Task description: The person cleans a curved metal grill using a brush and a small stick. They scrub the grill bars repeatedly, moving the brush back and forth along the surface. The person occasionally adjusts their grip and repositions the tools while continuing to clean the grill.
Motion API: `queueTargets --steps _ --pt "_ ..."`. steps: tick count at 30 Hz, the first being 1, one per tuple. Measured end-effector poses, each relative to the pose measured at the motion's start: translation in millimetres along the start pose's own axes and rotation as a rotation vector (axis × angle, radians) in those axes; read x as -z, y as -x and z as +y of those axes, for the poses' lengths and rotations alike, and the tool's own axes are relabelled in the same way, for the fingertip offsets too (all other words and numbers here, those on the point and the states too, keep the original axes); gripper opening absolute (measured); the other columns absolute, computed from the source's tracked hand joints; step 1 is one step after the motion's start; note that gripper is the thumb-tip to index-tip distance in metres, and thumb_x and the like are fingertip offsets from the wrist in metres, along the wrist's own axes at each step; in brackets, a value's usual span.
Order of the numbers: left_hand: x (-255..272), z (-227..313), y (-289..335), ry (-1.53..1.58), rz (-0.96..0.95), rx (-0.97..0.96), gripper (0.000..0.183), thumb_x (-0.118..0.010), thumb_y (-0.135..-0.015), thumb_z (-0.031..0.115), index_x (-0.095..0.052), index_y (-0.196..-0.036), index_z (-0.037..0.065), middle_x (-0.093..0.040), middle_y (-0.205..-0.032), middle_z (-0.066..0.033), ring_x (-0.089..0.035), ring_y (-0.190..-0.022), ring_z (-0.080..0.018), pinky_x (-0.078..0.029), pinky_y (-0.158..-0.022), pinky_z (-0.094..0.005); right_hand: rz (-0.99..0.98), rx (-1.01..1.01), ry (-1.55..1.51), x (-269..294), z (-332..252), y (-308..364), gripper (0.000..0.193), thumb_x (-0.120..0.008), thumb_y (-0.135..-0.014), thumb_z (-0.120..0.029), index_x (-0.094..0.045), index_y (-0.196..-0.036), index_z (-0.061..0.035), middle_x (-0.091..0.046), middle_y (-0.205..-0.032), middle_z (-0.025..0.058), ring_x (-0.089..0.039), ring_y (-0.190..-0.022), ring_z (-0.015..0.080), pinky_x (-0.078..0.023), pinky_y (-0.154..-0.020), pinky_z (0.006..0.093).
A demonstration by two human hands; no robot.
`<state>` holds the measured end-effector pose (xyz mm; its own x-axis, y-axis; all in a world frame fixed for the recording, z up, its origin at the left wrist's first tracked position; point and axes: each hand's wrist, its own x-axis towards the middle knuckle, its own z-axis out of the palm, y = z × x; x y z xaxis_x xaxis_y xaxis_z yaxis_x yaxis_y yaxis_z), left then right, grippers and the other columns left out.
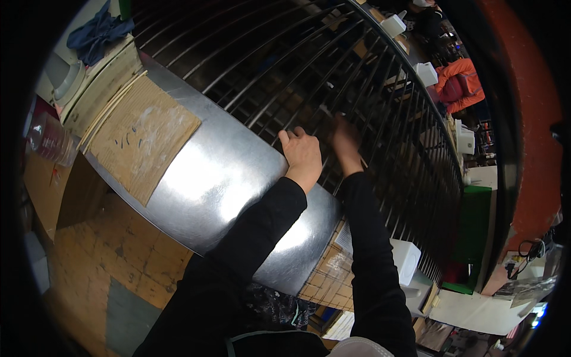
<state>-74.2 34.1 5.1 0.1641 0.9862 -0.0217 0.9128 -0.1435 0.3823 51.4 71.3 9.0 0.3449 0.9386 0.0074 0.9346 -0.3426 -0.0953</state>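
Note:
My left hand (302, 153) is at the far edge of a shiny metal plate (220, 160), with its fingers curled down by the dark metal bars (264, 110). What the fingertips hold, if anything, is hidden. Just to its right, my right hand (345, 140) hovers over the bars and is smeared by motion. Its fingers cannot be read, and I cannot tell whether it holds something. Both forearms wear black sleeves and reach across the plate.
A worn cardboard sheet (143, 134) lies on the plate's left part. A clear plastic bottle (50, 140) and a dark blue cloth (98, 35) are at the left. White boxy units (404, 260) stand along the bars. A person in orange (461, 83) is at the far right.

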Motion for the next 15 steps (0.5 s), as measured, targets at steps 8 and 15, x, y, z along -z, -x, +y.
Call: queueTargets --steps 8,15 --pt "-1 -2 1 -0.003 0.034 -0.007 0.012 -0.063 -0.065 0.013 -0.070 -0.072 0.006 -0.059 -0.085 -0.0082 -0.055 -0.081 -0.0238 -0.027 -0.080 -0.0369 0.123 0.067 -0.018 -5 18 -81 0.014 -0.053 -0.078 -0.017 -0.055 -0.090 -0.0087 -0.059 -0.083 0.0174 -0.058 -0.086 0.0357 -0.043 -0.068 0.0460" --pt "4 -1 0 -0.036 -0.070 -0.032 0.013 -0.063 -0.066 0.016 -0.070 -0.075 0.008 -0.058 -0.089 -0.0087 -0.054 -0.084 -0.0236 -0.026 -0.080 -0.0368 0.197 0.049 -0.027 -8 15 -89 0.015 -0.053 -0.075 -0.014 -0.056 -0.090 -0.0089 -0.060 -0.080 0.0180 -0.058 -0.082 0.0370 -0.043 -0.069 0.0466"
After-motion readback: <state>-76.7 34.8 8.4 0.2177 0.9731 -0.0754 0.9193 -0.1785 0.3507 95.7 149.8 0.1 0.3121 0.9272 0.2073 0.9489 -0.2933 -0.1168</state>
